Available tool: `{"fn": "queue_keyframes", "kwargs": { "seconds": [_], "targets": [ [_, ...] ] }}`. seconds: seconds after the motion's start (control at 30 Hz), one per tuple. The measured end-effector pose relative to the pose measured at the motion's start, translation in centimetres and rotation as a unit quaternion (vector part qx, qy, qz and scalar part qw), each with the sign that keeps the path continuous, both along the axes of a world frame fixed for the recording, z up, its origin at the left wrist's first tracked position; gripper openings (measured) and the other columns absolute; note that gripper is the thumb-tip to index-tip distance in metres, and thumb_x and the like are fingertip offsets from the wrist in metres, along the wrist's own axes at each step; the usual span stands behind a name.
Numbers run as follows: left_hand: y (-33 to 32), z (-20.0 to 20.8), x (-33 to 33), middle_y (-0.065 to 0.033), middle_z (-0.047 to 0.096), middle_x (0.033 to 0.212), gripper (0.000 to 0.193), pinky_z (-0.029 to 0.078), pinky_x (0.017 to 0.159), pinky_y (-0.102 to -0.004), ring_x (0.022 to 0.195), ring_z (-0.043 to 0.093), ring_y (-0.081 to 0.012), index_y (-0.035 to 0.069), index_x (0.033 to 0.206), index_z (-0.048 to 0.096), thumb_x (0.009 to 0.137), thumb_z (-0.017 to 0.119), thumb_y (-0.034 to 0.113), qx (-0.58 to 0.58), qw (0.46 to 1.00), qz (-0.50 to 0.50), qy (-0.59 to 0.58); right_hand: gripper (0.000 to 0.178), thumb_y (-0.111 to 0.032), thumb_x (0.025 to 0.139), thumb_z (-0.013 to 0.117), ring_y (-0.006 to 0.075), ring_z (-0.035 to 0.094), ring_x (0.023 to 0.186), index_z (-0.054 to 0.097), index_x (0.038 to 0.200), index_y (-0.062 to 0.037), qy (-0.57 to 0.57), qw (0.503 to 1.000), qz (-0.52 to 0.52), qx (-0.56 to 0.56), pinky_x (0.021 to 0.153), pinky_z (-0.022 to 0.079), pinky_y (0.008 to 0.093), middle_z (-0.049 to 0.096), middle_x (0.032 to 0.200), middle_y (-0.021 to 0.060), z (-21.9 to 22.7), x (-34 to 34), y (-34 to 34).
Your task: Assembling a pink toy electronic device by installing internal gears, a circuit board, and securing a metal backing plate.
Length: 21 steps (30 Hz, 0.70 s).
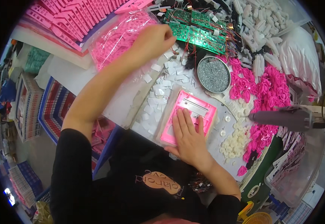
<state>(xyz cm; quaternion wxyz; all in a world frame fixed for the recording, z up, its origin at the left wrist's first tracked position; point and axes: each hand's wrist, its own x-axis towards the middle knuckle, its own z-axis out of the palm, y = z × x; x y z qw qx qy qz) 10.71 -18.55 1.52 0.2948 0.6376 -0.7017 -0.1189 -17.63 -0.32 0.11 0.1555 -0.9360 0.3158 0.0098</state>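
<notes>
My left hand (155,42) reaches to the far side of the bench. Its fingers are curled closed at the left end of a bright green circuit board (198,37) with thin wires; the fingertips are partly hidden. Behind it lies another green board (203,18). Nearer to me, my right hand (190,140) rests flat, fingers stretched out, on a pink plastic casing (171,131). A silvery strip panel (195,107) shows inside the casing, beyond my fingertips. The casing lies on a pale block-like support.
A round tin of small metal screws (214,74) stands right of the boards. White pieces (155,102) lie scattered leftward. Pink rings (269,89) and cream parts (234,143) are heaped at the right. A dark grey tool (282,118) juts in there. A clear bag (119,35) holds pink parts.
</notes>
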Motion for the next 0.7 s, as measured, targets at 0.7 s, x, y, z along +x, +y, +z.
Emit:
{"fn": "queue_keyframes", "kwargs": {
  "seconds": [0.7],
  "targets": [
    [-5.0,-0.9,-4.3,-0.0172,0.063,0.082,0.024,0.048,0.068,-0.047,0.078,0.063,-0.0384,0.001,0.087,0.056,0.082,0.073,0.018,-0.189,0.976,0.085,0.071,0.085,-0.047,0.08,0.077,0.0365,0.034,0.146,0.047,0.146,-0.002,-0.166,0.986,-0.027,0.002,0.115,0.028,0.0609,0.04,0.154,0.0226,0.1,-1.3,-0.7]
  ]
}}
